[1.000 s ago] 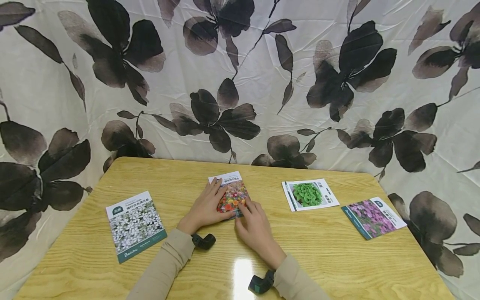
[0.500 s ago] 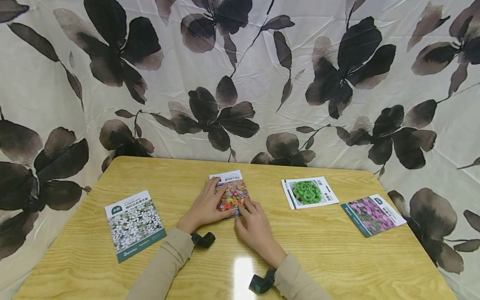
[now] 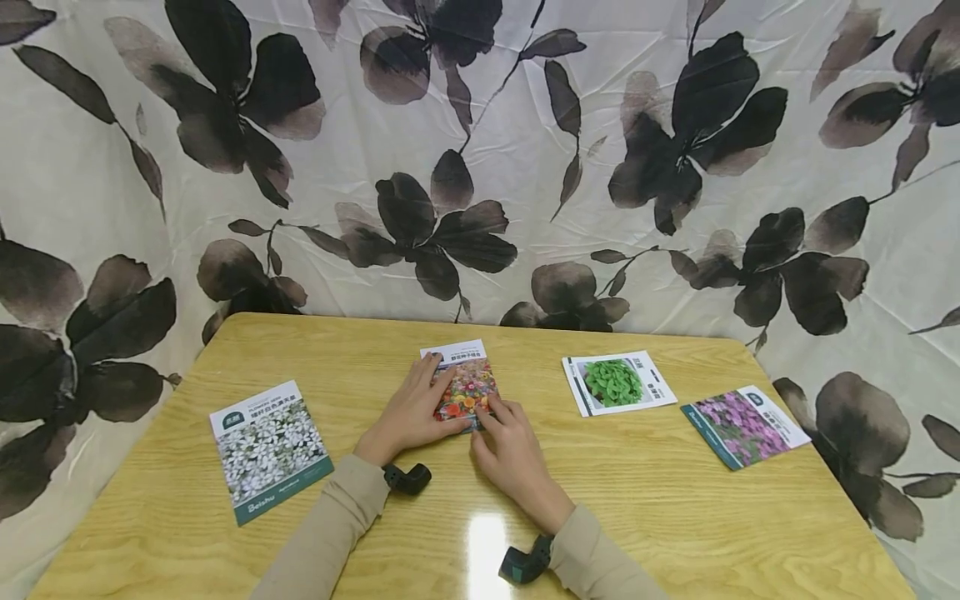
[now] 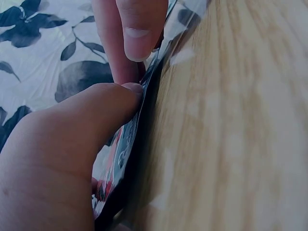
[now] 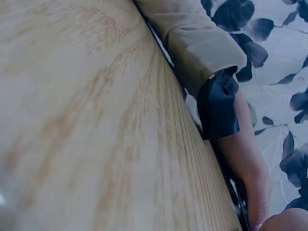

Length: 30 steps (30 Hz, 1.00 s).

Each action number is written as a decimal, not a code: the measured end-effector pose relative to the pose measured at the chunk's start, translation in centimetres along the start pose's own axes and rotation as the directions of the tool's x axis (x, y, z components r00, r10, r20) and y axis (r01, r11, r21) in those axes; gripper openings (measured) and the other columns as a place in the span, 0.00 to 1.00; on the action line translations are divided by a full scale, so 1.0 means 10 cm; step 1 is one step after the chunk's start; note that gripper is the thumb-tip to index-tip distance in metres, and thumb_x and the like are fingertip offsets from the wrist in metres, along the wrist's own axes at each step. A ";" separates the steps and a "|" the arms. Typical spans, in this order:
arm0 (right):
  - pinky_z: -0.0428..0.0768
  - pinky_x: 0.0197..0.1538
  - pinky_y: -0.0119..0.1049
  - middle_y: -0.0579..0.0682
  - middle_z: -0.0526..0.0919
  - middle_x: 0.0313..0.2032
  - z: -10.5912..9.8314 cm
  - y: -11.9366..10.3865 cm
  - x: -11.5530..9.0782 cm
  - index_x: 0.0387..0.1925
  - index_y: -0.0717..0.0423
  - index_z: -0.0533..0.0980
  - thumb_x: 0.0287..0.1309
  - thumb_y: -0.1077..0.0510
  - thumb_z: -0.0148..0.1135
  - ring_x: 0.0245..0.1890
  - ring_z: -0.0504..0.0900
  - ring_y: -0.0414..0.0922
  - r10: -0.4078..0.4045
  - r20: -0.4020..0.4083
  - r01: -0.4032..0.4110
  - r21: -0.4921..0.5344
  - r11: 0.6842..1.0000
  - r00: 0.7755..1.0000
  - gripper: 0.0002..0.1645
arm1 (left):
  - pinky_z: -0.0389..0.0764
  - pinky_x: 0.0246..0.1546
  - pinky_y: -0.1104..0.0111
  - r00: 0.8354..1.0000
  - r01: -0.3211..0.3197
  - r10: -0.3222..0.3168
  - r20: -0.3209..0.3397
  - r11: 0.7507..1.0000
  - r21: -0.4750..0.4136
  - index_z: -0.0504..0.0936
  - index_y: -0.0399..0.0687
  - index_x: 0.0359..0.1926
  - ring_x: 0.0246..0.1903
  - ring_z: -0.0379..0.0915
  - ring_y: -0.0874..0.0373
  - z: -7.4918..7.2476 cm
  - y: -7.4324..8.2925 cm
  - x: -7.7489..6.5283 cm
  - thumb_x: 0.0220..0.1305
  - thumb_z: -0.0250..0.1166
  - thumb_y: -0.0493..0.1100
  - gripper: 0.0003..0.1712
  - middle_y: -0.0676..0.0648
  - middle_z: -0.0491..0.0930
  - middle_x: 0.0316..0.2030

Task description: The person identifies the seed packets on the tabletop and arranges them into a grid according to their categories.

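Observation:
A wildflower seed packet with a bright flower-field picture lies flat near the table's middle in the head view. My left hand rests on its left side, fingers extended across the front and covering part of it. Fingertips of my right hand touch the packet's lower right corner. Seen close in the left wrist view, the left thumb lies along the packet's bottom edge, near the right hand's fingers. The right wrist view mostly shows table, with the left hand at its lower right.
A white-flower seed packet lies on the left of the wooden table. On the right are a green-leaf packet and a purple-flower packet. Behind the table hangs a floral cloth. Each wrist carries a black camera.
Both hands keep practically the same place on the wildflower packet, whose top has edged slightly to the right. The head view has shifted a little.

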State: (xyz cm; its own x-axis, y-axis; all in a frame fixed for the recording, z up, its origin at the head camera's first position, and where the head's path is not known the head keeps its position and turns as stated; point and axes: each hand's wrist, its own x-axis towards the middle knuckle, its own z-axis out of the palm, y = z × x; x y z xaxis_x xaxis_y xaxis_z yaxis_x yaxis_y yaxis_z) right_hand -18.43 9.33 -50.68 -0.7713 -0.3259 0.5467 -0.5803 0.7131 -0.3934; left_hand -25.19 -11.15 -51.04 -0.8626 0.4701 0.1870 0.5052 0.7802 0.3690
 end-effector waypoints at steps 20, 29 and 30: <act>0.74 0.61 0.53 0.65 0.76 0.60 0.02 0.03 0.00 0.54 0.65 0.81 0.59 0.61 0.64 0.61 0.73 0.60 0.036 0.031 -0.038 0.079 0.996 0.999 0.21 | 0.38 0.74 0.52 1.000 -0.012 0.012 0.006 1.000 -0.024 0.57 0.42 0.76 0.76 0.33 0.42 0.01 -0.05 -0.02 0.59 0.59 0.75 0.57 0.35 0.44 0.77; 0.75 0.61 0.53 0.65 0.76 0.60 0.02 0.04 -0.02 0.54 0.64 0.81 0.58 0.62 0.64 0.62 0.72 0.60 0.046 0.017 -0.048 0.099 0.994 0.999 0.21 | 0.39 0.74 0.51 1.000 -0.016 0.016 0.005 1.000 -0.017 0.57 0.42 0.76 0.76 0.34 0.42 -0.01 -0.02 -0.03 0.59 0.59 0.74 0.57 0.35 0.45 0.76; 0.75 0.61 0.53 0.64 0.76 0.60 0.02 0.04 -0.02 0.54 0.64 0.81 0.58 0.62 0.64 0.62 0.72 0.59 0.048 0.016 -0.049 0.096 0.994 0.999 0.21 | 0.39 0.74 0.51 1.000 -0.018 0.018 0.007 1.000 -0.013 0.57 0.42 0.76 0.76 0.35 0.42 -0.01 -0.02 -0.03 0.59 0.60 0.74 0.57 0.34 0.45 0.76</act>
State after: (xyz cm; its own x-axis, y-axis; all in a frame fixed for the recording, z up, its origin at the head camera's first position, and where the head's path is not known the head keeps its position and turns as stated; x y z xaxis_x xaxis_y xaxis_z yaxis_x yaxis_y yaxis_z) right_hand -18.52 9.56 -51.11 -0.8022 -0.3009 0.5157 -0.5640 0.6653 -0.4892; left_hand -24.98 -11.50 -51.06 -0.8533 0.4868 0.1867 0.5198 0.7663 0.3777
